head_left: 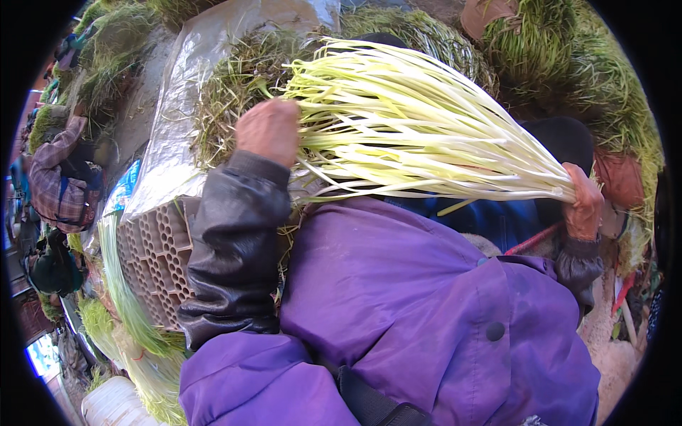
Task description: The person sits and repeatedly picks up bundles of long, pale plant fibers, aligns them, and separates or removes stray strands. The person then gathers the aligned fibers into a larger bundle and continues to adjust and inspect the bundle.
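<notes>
A large bunch of garlic chives (419, 128), long and flat with white stalks and yellow-green tips, stretches in front of my purple-clad torso. My right hand (584, 202) grips its gathered white end at the right. From there the leaves fan out to the left. My left hand (270, 129) is closed at the leaf tips, touching the bunch's left end. A greenish strand sticks up beside its knuckles, but its fingertips are hidden, so what they hold cannot be made out.
Loose grassy trimmings (238, 85) lie beyond my left hand on a silvery sheet (186, 92). Hollow bricks (153, 248) are stacked at the left, near tied green bundles (153, 362). Heaps of greens (536, 57) stand at the far right. A person in plaid (60, 174) bends at far left.
</notes>
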A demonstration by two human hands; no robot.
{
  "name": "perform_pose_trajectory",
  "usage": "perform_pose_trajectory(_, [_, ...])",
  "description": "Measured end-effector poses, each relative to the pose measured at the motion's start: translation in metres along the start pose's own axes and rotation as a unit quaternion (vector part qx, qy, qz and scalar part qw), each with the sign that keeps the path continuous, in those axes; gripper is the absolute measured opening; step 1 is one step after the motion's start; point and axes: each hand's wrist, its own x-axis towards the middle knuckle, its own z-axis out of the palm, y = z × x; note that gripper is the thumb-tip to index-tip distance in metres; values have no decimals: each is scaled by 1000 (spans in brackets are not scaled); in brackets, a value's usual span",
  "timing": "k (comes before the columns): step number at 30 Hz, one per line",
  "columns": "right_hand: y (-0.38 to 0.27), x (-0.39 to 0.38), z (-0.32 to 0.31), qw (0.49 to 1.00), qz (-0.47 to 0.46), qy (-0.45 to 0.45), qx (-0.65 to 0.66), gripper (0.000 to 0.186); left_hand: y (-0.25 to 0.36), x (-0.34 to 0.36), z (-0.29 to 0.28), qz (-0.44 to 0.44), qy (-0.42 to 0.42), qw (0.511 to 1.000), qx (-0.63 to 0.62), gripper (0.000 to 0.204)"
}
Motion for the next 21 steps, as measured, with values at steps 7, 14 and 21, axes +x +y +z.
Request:
perform_pose_trajectory(7, [7, -3, 4, 1000, -12, 16, -15, 18, -80, -35, 28, -227, -3, 974, 10, 39])
perform_pose_trajectory(14, [7, 0, 2, 999, -19, 3, -27, 19, -49, -46, 27, 4, 249, 922, -296, 42])
perform_pose_trajectory(21, [6, -2, 2, 1000, -12, 0, -20, 20, -30, -31, 44, 28, 212, 928, -306, 24])
